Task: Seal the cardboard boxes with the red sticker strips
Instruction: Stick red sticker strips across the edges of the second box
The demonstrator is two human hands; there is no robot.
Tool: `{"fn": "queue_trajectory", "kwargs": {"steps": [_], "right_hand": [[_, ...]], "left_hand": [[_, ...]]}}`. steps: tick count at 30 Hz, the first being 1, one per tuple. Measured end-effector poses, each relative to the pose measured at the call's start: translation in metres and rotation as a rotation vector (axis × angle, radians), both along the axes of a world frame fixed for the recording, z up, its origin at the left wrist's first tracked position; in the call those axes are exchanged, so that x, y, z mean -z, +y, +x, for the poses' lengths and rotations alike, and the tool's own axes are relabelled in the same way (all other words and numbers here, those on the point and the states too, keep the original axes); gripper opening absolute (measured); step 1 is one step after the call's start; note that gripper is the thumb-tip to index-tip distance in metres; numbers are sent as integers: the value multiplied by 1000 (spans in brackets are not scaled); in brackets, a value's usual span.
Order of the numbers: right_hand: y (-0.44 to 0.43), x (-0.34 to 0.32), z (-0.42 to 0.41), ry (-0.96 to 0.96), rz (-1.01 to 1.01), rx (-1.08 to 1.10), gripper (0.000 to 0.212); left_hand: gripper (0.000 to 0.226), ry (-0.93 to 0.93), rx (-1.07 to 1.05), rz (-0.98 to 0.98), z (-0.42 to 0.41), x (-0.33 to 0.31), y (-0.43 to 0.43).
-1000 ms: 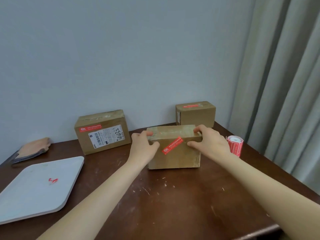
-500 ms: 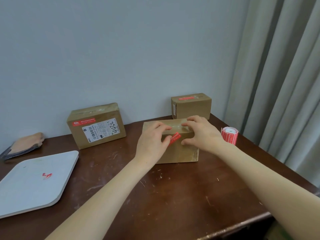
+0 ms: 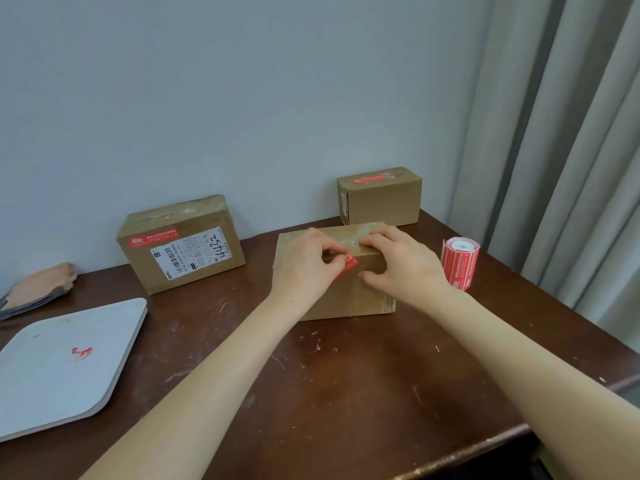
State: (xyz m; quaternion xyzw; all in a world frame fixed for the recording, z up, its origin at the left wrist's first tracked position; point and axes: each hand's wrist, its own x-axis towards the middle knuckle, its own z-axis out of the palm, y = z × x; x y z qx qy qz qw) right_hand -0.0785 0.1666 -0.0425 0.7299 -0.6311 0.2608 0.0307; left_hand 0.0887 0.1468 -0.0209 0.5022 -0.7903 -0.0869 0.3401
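Single head cam, worn by person, looks fwd & down across the brown table (image 3: 346, 382) toward wall corner, close above both forearms; no 2nd view.

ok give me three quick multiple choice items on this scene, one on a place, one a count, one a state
1. Where does the red sticker roll stand?
A. on the white tray
B. on the brown wooden table right of the near cardboard box
C. on top of the far box

2. How many brown cardboard boxes are on the table?
A. two
B. three
C. five

3. What are the two hands doing?
A. resting flat on the table
B. lifting the tray
C. working a red sticker strip at the near box's top front edge

Answers: 1 B, the roll stands upright right of the near cardboard box. 2 B, one near, two by the wall. 3 C, the left hand and right hand meet at the red sticker strip.
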Motion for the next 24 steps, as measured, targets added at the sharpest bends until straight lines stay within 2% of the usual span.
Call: {"fn": "queue_trajectory", "kwargs": {"steps": [20, 24], "right_hand": [[0, 5, -2, -23, -8, -18, 55], [-1, 3, -4, -23, 12, -26, 55]], "left_hand": [[7, -72, -46, 28, -3, -8, -1], [14, -100, 4, 30, 3, -9, -5]]}}
